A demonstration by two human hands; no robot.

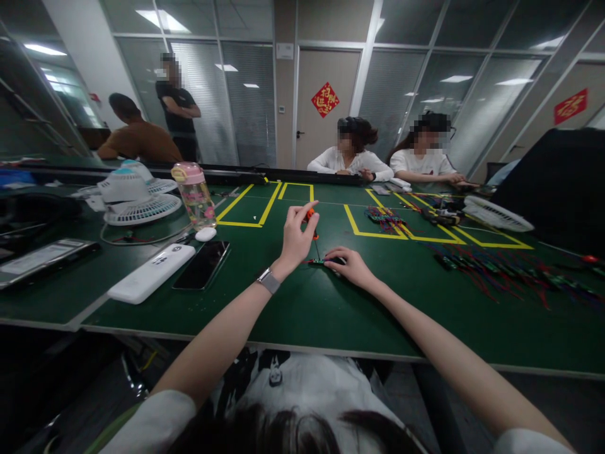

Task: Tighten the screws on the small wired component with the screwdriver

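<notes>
At the middle of the matte green counter [302, 315], a small orange-red plastic piece [309, 217] was pinched between the thumb and fingertips of the raised left hand [295, 236], whose wrist was ringed by a silver mesh watch band [268, 280]. Just beside it, a short dark connector with thin coloured wires [325, 260] was gripped low against the counter by the right hand [354, 268]. Flat yellow tape rectangles [265, 211] were marked beyond. A white oblong power bank [151, 272] and a glossy black phone [202, 265] were laid to the left, well apart.
</notes>
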